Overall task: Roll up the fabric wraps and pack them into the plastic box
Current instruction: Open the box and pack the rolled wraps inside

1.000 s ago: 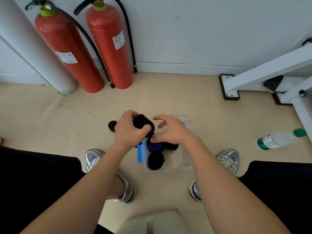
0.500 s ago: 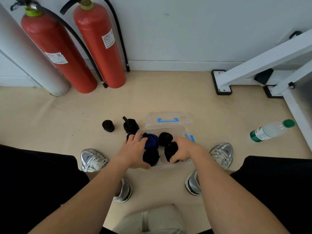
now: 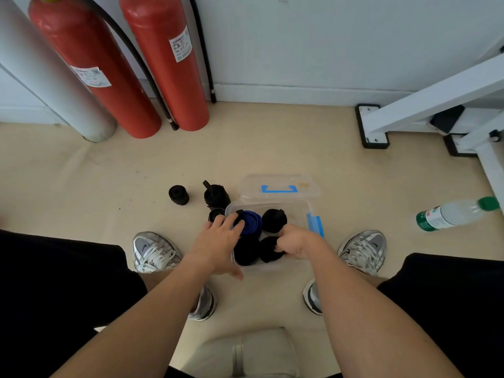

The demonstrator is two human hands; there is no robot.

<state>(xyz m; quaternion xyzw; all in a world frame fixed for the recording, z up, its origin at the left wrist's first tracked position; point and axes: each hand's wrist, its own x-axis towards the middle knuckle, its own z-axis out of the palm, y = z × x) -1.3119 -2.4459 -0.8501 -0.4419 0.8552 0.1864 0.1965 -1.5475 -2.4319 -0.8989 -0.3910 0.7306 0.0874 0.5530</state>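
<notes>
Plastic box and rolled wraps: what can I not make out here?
Head view: the left hand covers part of the blue roll and the plastic box's near-left corner.
The small black roll beside the box is half hidden by that hand.
The right hand is seen from its back, so its hold on the near black roll is unclear.
The fire extinguishers are cut at the upper edge.

Six black wraps (image 3: 178, 195), one blue wrap (image 3: 251, 222), two extinguishers (image 3: 163, 64), one box (image 3: 300, 206), one lid (image 3: 309, 186), one bottle (image 3: 452, 214).
</notes>
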